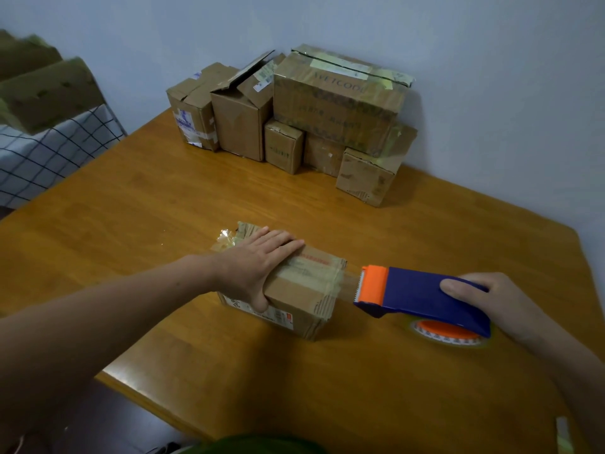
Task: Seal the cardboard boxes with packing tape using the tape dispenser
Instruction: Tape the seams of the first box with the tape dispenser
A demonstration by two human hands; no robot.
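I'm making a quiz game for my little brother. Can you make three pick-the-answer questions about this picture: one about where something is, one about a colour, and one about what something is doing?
1. Where does the left hand rest?
A) on the small box
B) inside a drawer
C) on a cup

2. What colour is the body of the tape dispenser?
A) green
B) white
C) blue

3. What is the strip of tape doing?
A) lying cut and rolled into a ball
B) stretching from the box to the dispenser
C) hanging from the ceiling

Answers:
1 A, its flat palm lies on the box's top.
2 C, the body is blue with an orange front.
3 B, the clear strip runs from the box's edge to the orange front.
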